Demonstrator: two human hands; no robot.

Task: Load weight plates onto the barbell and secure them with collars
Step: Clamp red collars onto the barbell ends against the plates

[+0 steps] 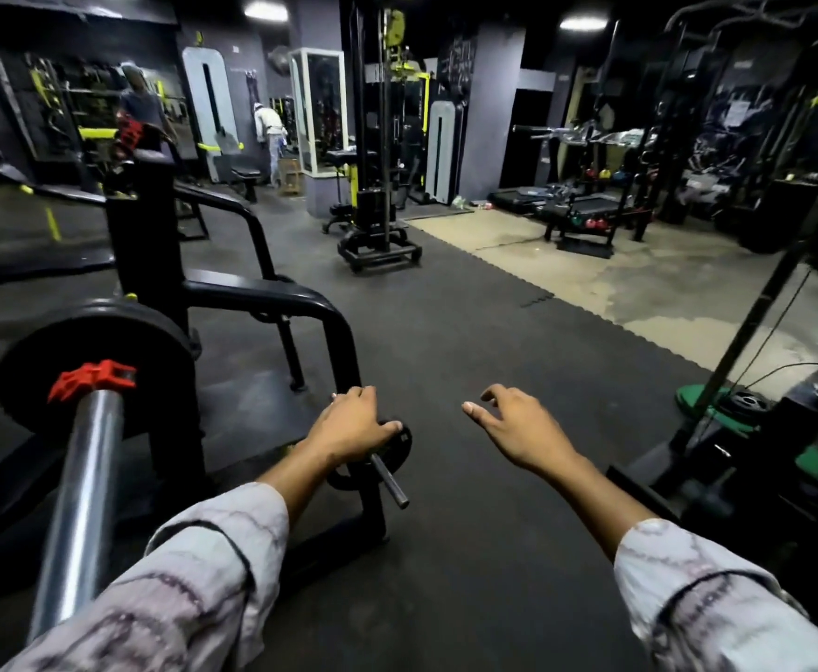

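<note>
Barbell: I see the steel barbell (82, 482) running up from the lower left, its sleeve pointing away from me toward the bench frame (271, 303).
Plate on the bar: one black plate (154, 351) sits on the sleeve, hard against the frame's upright post.
Collar: a red collar (91, 378) is clamped round the bar, touching the plate's near face.
Small plate: a smaller black plate (392, 451) hangs on a short storage peg (390, 482) at the frame's near right corner, low by the floor.
Left hand: my left hand (351, 421) lies over that small plate's top rim, fingers curled down round it and the thumb stretched along its right edge.
Right hand: my right hand (513, 426) hovers above the dark rubber floor (445, 332), well apart from the plate, fingers loosely bent and spread, holding nothing.
Sleeves: pale patterned sleeves (193, 574) cover both forearms.
Background: cable machine (380, 138) and a weight rack (591, 206) stand farther back.
</note>
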